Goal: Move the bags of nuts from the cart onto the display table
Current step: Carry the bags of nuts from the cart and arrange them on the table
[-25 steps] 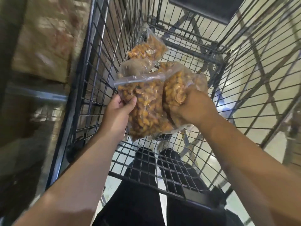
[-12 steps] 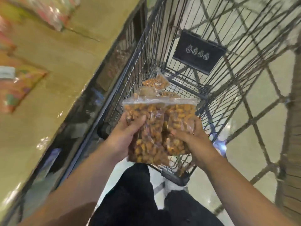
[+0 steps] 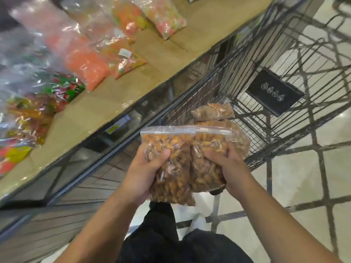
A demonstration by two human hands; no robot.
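as left grip [image 3: 143,176] holds left bag [image 3: 171,179] | right grip [image 3: 230,168] — right bag [image 3: 206,171]

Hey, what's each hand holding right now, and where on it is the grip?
The left hand grips one bag of nuts around its middle, thumb across the front. The right hand grips a second bag around its middle too.

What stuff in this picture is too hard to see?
All head view.
1. Nut bags in the cart: count unclear, the held bags of nuts cover them.
2. Candy bags on the display table: blurred, cut off by the left edge.
3. Icons on the cart's black sign: too small.
4. White label on one candy bag: too small to read.
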